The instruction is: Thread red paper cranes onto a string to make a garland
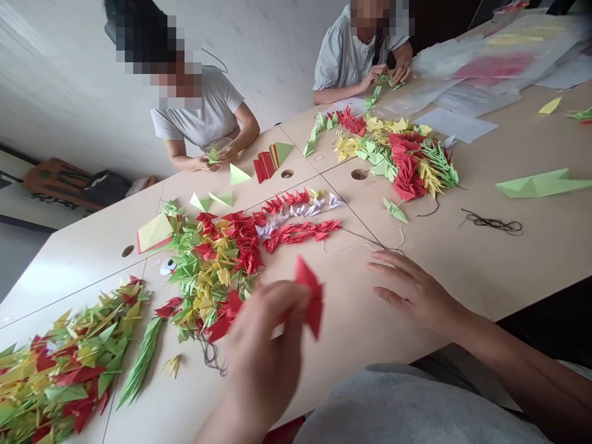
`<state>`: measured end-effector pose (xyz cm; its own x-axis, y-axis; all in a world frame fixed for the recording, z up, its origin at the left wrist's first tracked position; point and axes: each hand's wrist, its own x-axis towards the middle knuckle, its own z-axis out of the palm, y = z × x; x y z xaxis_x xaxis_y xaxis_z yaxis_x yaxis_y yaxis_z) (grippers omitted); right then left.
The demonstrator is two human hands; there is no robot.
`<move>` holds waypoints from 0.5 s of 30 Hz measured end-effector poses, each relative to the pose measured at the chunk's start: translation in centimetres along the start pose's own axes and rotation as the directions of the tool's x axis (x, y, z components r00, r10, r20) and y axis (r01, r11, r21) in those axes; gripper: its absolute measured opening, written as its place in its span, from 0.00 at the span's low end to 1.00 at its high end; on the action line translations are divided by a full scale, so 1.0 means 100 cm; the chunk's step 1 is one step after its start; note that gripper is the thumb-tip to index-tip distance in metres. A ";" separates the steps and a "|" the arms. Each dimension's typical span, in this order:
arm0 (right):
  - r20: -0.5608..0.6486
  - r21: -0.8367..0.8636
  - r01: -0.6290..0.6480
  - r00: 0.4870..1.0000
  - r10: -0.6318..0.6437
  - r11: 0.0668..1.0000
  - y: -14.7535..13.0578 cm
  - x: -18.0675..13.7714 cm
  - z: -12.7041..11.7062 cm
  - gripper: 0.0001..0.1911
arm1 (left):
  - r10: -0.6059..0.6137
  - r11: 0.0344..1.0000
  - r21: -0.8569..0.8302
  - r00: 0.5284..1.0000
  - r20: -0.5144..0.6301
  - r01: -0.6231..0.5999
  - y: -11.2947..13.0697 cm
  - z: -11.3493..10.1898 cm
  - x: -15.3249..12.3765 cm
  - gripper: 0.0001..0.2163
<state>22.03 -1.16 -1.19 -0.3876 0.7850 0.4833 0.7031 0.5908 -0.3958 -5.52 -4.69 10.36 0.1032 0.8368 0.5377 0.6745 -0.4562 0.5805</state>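
My left hand (266, 345) pinches a red folded paper crane (314, 302) above the near part of the table. Fingers spread, my right hand (419, 293) hovers over or rests on the tabletop to the right; contact cannot be told. A thin white string (345, 251) runs just beyond its fingertips. Beyond my left hand lies a heap of green, yellow and red cranes (213, 271), from which a strung row of red cranes (303, 233) extends. A row of white cranes (296, 213) lies behind that one. One green crane (394, 209) sits beyond my right hand.
A large mixed crane pile (65, 370) fills the left front, beside a green strung bundle (141, 361). Another colourful pile (402, 154) and black cord (493, 222) lie farther back. Two people (213, 105) sit across the table (462, 265) folding or handling green paper. Plastic bags (494, 68) occupy the back right.
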 end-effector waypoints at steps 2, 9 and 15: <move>0.016 -0.001 -0.021 1.000 0.021 1.000 0.004 -0.004 -0.002 0.16 | 0.131 0.991 -0.047 0.977 0.169 -0.125 0.003 0.055 0.004 0.07; 0.088 0.148 -0.198 0.979 0.186 0.969 0.008 -0.018 -0.014 0.17 | 0.130 0.977 0.074 0.836 0.533 -0.199 -0.010 0.136 -0.017 0.09; 0.324 0.431 -0.463 0.881 0.346 0.775 -0.023 -0.006 -0.014 0.18 | 0.249 0.961 0.000 0.860 0.446 -0.278 0.003 0.132 -0.017 0.07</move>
<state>21.48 -3.20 0.51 -0.2915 0.9559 0.0359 0.4670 0.1749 -0.8668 4.17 -2.29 1.58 0.5829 0.7409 0.3336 0.6192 -0.6709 0.4080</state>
